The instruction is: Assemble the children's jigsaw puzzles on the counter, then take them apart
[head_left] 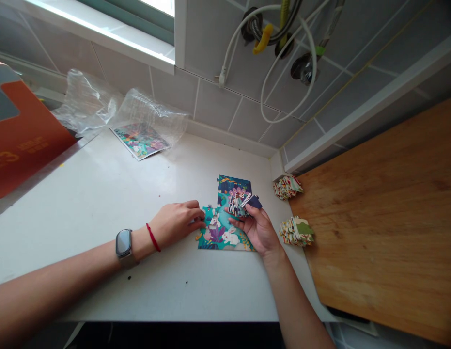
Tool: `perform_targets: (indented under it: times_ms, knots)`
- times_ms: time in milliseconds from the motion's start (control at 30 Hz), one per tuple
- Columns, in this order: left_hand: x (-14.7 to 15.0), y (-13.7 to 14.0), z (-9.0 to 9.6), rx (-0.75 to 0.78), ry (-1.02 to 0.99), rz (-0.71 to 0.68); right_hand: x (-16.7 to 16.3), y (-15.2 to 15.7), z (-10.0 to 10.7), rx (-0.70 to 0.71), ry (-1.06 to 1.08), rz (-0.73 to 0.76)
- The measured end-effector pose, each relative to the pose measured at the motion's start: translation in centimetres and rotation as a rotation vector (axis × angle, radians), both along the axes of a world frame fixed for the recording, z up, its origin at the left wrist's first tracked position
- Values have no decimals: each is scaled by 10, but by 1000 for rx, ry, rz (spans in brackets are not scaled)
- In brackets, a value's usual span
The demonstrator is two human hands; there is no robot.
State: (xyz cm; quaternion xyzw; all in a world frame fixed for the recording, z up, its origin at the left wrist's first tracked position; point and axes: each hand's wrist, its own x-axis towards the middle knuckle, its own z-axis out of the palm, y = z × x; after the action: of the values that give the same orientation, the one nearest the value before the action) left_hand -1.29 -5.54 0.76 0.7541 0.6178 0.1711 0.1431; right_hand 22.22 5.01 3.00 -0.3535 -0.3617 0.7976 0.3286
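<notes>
At lower centre, the right hand grips pieces; the left hand meets the puzzle, its grip unclear.

Orange box: juts in at the left edge.
Clear plastic wrap: lies crumpled, upper left.
White cable: loops against grey wall tiles, upper right.
Yellow handle: shows near top centre.
Wooden board: fills the right side.

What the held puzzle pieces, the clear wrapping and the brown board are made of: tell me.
Puzzle pieces: probably cardboard, printed; pale cut edges show. Clear wrapping: likely plastic film, glossy, see-through and crinkled. Brown board: seemingly wood, low sheen, with streaky grain; possibly veneer.
</notes>
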Motion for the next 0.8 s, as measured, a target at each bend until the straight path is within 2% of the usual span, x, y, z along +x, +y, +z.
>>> perform_targets:
  times_ms: [167, 300, 533, 800]
  knots:
    - [-3, 1, 0, 90, 99, -121, 0, 1, -1, -3, -4, -1]
    - [-4, 1, 2, 143, 129, -154, 0, 1, 0, -2, -14, 0]
    - [-6, 2, 3, 136, 54, -146, -1, 0, 2, 2, -17, -1]
    - [0, -3, 9, 106, 83, -175, -1, 0, 1, -4, -10, -6]
